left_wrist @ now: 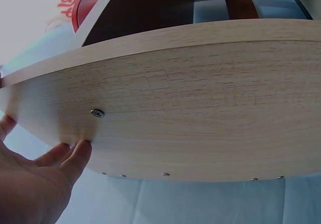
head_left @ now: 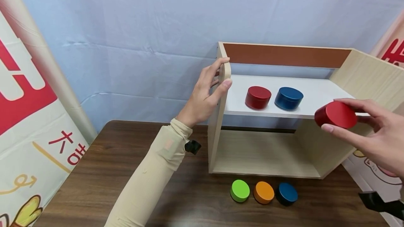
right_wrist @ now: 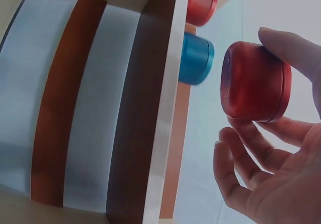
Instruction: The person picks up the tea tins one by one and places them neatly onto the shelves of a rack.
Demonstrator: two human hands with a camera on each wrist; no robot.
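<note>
A light wooden shelf unit (head_left: 217, 139) stands on the dark table (head_left: 110, 171). My left hand (head_left: 224, 72) grips the rounded top corner of its left side panel (left_wrist: 190, 98), thumb on the front edge and fingers (left_wrist: 75, 153) against the outer face. My right hand (head_left: 332, 115) pinches a red round tin (head_left: 337, 112), tilted, just off the right front of the white shelf board (head_left: 284, 112). On that board stand another red tin (head_left: 257, 97) and a blue tin (head_left: 288, 98), side by side. The right wrist view shows the held red tin (right_wrist: 256, 81) near the blue tin (right_wrist: 195, 61).
Three flat lids lie on the table before the shelf: green (head_left: 240, 190), orange (head_left: 263, 192) and blue (head_left: 287, 193). The shelf's lower compartment (head_left: 262, 153) holds nothing. A printed banner (head_left: 25, 115) stands at the left and a blue cloth backdrop (head_left: 142, 27) hangs behind.
</note>
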